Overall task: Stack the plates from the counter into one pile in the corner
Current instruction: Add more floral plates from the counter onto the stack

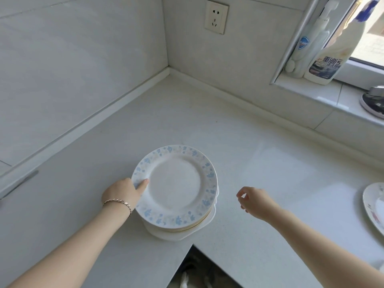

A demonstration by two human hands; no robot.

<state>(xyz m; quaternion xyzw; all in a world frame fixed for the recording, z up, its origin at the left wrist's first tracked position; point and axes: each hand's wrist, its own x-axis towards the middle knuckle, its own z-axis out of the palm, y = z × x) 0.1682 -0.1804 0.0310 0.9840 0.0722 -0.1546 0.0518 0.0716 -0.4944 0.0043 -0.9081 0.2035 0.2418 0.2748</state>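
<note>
Head view: left hand [121, 193] in a pinch on rim of top plate [175, 187]; right hand [256, 201] loosely curled, empty.

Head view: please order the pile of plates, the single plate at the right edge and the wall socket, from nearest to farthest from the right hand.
1. Pile of plates, just left of the right hand.
2. Single plate, at the frame's right edge.
3. Wall socket, high on the back wall.

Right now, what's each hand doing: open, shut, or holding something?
Left hand: grips the rim of the top plate, thumb on top.
Right hand: open, fingers loosely curled, holding nothing.
</note>
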